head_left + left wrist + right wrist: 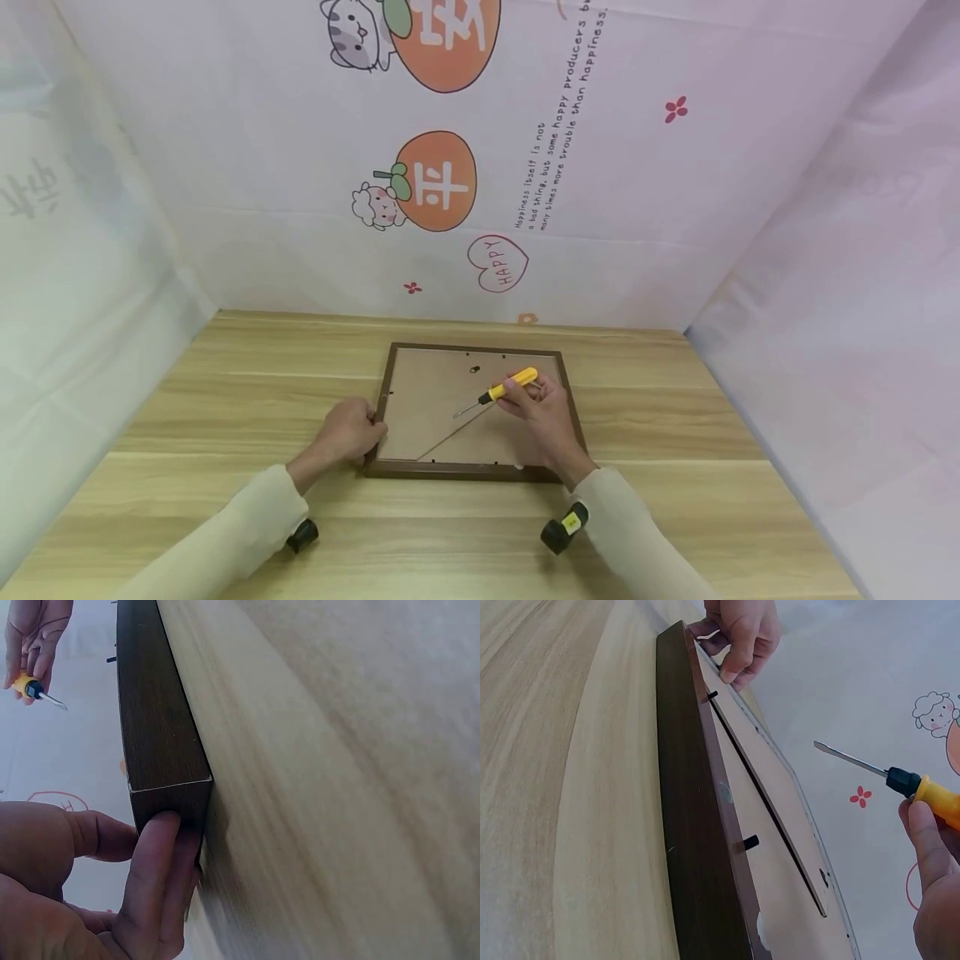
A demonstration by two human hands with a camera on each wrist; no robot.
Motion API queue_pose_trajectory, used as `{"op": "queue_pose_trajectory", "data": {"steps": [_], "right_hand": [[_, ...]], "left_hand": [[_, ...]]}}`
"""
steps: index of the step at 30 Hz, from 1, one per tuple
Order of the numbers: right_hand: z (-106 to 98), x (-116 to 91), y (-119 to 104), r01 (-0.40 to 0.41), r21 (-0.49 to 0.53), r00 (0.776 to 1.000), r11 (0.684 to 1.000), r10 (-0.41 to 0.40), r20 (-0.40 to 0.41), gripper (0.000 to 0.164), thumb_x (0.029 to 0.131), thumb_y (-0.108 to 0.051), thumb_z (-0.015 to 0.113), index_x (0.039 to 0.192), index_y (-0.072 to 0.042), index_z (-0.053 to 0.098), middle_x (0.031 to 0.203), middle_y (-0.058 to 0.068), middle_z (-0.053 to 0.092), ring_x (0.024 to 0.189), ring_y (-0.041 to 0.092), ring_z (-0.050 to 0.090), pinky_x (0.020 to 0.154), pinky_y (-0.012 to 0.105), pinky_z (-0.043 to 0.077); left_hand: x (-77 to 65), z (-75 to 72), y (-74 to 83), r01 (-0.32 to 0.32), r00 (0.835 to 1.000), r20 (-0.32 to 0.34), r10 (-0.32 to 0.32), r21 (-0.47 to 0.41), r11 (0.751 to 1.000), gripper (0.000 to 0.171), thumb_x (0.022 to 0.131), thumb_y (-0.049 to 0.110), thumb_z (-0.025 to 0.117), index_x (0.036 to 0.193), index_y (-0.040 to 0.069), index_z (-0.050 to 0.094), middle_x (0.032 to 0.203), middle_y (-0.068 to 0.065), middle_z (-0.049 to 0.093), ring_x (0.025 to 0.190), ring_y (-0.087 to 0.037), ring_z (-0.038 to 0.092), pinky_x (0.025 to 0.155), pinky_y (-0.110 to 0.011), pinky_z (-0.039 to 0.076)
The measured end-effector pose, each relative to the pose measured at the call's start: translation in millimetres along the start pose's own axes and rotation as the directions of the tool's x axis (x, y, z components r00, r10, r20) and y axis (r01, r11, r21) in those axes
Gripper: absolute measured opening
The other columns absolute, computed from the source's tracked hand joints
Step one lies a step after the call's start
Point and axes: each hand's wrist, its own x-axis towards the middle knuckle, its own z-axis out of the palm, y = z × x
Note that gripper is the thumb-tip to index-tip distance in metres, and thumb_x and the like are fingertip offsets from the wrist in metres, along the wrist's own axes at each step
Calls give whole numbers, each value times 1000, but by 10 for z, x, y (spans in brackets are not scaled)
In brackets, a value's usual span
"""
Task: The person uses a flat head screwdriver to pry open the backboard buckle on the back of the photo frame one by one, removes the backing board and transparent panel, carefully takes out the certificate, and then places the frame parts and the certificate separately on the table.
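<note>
A brown picture frame point(465, 472) lies on the table, its beige backing board point(427, 392) facing up. My left hand point(347, 432) grips the frame's left side near the front corner; in the left wrist view its fingers point(154, 862) curl against the frame's side. Over the board, my right hand point(551, 419) holds a screwdriver point(514, 383) by its yellow handle. Its metal shaft point(851, 758) points left, raised above the board in the right wrist view. A thin strip point(769, 802) runs diagonally across the backing. Small black tabs point(751, 842) stand along the inner rim.
The wood-grain table point(450, 542) extends around the frame. A white printed cloth point(600, 275) hangs behind it, with further cloth at both sides. A small black fitting point(475, 369) sits on the board's far part. Both wrists wear black cameras point(303, 535).
</note>
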Motion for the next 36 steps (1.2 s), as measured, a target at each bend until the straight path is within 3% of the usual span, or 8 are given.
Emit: {"op": "queue_pose_trajectory", "data": {"steps": [9, 15, 22, 28, 36], "right_hand": [[95, 57, 79, 11, -41, 1000, 999, -11, 7, 40, 96, -15, 64, 122, 12, 50, 116, 22, 70, 100, 14, 72, 87, 29, 58], [217, 137, 177, -7, -54, 1000, 999, 8, 16, 36, 96, -14, 63, 122, 9, 52, 122, 30, 64, 101, 14, 71, 91, 33, 57], [388, 219, 283, -59, -19, 998, 998, 59, 1, 34, 98, -14, 60, 123, 7, 51, 128, 30, 61, 108, 18, 68, 98, 41, 53], [490, 295, 325, -93, 2, 995, 996, 93, -35, 28, 98, -15, 60, 119, 2, 56, 129, 25, 62, 110, 18, 68, 97, 35, 54], [549, 342, 400, -131, 14, 990, 991, 132, -44, 37, 97, -13, 61, 126, 7, 52, 128, 25, 63, 112, 22, 68, 93, 28, 56]], "left_hand": [[27, -40, -9, 25, 999, 47, -25, -15, 1000, 31, 94, 16, 60, 64, 6, 57, 59, -7, 60, 45, -15, 61, 43, -23, 52], [102, -82, -49, 33, 997, 75, -30, -35, 999, 35, 93, 16, 61, 60, 8, 54, 60, -5, 59, 49, -15, 60, 49, -23, 56], [210, -131, -49, 30, 997, 76, -29, -12, 999, 45, 92, 17, 61, 51, 16, 41, 46, 8, 37, 40, -8, 50, 43, -19, 49], [257, -165, -62, 17, 998, 62, -17, -1, 1000, 45, 90, 14, 62, 50, 16, 42, 45, 7, 39, 42, -12, 58, 40, -16, 45], [282, -152, -14, 23, 997, 79, -23, 2, 1000, 43, 92, 13, 60, 53, 15, 43, 48, 4, 44, 43, -11, 58, 42, -18, 49]]}}
